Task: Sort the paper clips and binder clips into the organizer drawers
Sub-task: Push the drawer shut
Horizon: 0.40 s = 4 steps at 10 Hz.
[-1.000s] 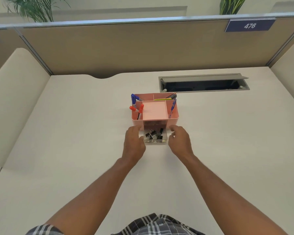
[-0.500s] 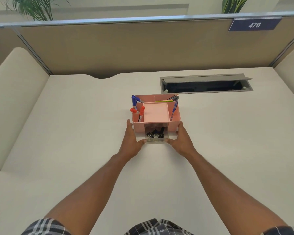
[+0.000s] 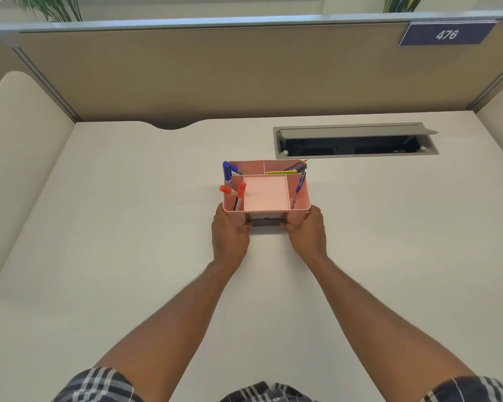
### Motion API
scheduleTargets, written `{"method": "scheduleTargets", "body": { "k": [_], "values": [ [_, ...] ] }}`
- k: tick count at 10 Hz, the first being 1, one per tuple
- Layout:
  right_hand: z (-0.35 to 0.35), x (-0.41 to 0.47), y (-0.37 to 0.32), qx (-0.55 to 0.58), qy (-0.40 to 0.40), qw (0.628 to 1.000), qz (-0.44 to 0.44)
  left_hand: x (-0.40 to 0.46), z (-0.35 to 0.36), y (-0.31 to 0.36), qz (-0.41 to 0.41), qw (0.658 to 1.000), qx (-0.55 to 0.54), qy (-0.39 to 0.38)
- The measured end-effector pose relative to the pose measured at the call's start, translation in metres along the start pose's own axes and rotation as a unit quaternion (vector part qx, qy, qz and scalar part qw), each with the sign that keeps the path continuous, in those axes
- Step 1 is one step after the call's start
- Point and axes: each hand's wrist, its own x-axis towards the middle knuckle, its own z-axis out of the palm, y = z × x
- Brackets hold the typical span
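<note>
A pink desk organizer (image 3: pixel 266 192) stands mid-desk, with blue and red markers (image 3: pixel 233 184) and pens in its side and back compartments. Its clear front drawer (image 3: pixel 266 222) sits pushed in, only its front face showing; the binder clips inside are hidden. My left hand (image 3: pixel 230 236) presses against the organizer's front left corner, fingers at the drawer's left edge. My right hand (image 3: pixel 305 233) mirrors it at the front right corner. No paper clips are visible.
A grey cable hatch (image 3: pixel 356 140) lies open in the white desk (image 3: pixel 128 227) behind and right of the organizer. Beige partition walls enclose the desk at the back and both sides, with a "476" sign (image 3: pixel 446 34) top right.
The drawer with black binder clips stood pulled out a second ago. Both hands moved forward and pushed it into the organizer, and the clips are now out of sight.
</note>
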Motion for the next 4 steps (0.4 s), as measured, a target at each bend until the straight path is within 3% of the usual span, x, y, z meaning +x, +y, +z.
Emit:
{"method": "scheduleTargets", "body": {
  "k": [4],
  "values": [
    [-0.004,-0.014,0.01,-0.007,-0.005,1.0,0.002,-0.022,-0.01,-0.013,-0.039,0.997,0.061,-0.031]
  ]
}}
